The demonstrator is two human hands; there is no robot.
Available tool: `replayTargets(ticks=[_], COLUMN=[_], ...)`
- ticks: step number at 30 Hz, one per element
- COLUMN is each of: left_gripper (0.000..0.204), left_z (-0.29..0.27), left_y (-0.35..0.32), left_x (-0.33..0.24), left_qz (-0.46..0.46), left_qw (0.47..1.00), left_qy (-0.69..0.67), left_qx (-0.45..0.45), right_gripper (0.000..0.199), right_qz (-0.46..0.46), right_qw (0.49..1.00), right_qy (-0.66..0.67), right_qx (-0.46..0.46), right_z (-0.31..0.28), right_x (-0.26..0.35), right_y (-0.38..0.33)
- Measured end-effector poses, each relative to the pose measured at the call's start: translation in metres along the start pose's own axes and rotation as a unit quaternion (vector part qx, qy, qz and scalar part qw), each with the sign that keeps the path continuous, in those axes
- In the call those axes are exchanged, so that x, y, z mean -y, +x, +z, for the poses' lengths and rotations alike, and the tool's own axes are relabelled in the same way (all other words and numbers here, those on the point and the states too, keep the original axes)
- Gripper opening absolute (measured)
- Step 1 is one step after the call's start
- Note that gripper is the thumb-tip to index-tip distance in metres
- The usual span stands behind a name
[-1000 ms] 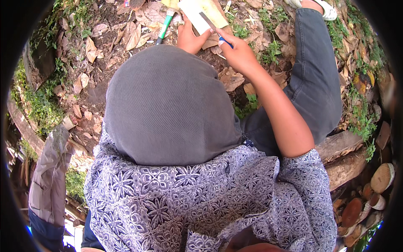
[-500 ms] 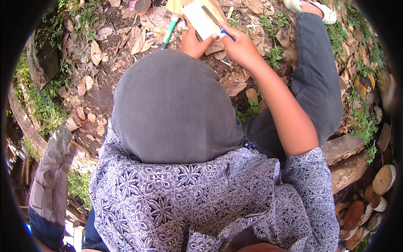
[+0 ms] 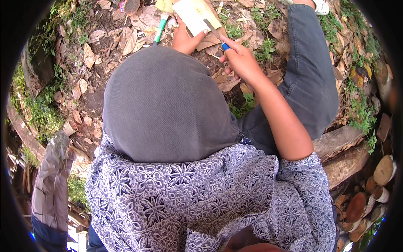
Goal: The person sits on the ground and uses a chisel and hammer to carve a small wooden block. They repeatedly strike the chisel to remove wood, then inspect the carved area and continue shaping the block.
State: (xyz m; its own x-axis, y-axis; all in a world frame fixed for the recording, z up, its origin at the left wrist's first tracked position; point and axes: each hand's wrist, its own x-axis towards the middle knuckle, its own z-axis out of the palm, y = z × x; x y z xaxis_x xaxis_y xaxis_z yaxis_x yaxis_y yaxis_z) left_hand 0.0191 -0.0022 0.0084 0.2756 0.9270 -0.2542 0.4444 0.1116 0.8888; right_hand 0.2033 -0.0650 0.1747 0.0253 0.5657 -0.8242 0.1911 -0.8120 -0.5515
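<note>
out on leaf-strewn ground [image 3: 126,38], seen from above and behind a grey head covering [image 3: 163,101] and patterned blue-white top [image 3: 189,197]: holding one pale flat wooden piece [image 3: 191,14] at the top of the frame, with the left hand [image 3: 184,40] gripping its lower edge from beneath, fingers curled shut around it. pinching one thin blade with a blue handle [image 3: 218,38] in the right hand [image 3: 241,63], fingers closed tight on the handle, tip resting against the right side of the wooden piece. lying just ahead of and slightly left of the right hand's fingers, the wooden piece running its long axis up-left to down-right; the blade slanting the same way, up and left from the grip. sitting nearer the work, the left hand, already touching; reaching in from the right, one bare forearm over one dark-trousered leg [image 3: 306,75]. also showing: one green-handled tool [image 3: 159,31] lying on the leaves just left of the left hand; several cut log ends [image 3: 378,185] stacked at lower right.
</note>
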Motion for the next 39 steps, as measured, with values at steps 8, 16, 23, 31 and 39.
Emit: replayTargets(ticks=[8,16,23,31,39], left_gripper=[0.088,0.079,0.073,0.073,0.072], left_z=[0.006,0.000,-0.005,-0.001,0.000], left_y=[0.007,0.007,0.008,0.005,0.011], left_x=[0.021,0.014,0.018,0.012,0.022], left_qz=[0.019,-0.002,0.025,0.008,0.026], left_qw=[0.997,1.000,0.998,1.000,0.998], left_qy=[0.065,0.010,0.050,0.025,0.051], left_qx=[-0.018,-0.005,0.004,0.011,0.023], right_gripper=[0.050,0.047,0.048,0.047,0.047], right_qz=[-0.152,-0.130,-0.125,-0.131,-0.100], right_qw=[0.983,0.988,0.990,0.984,0.990], right_qy=[-0.096,-0.066,-0.052,-0.116,-0.096], right_qx=[-0.043,-0.044,-0.029,-0.032,-0.022], right_z=[-0.002,0.010,0.021,-0.008,-0.005], right_x=[-0.045,-0.029,0.021,-0.027,-0.020], right_y=[0.039,0.048,0.076,0.034,0.040])
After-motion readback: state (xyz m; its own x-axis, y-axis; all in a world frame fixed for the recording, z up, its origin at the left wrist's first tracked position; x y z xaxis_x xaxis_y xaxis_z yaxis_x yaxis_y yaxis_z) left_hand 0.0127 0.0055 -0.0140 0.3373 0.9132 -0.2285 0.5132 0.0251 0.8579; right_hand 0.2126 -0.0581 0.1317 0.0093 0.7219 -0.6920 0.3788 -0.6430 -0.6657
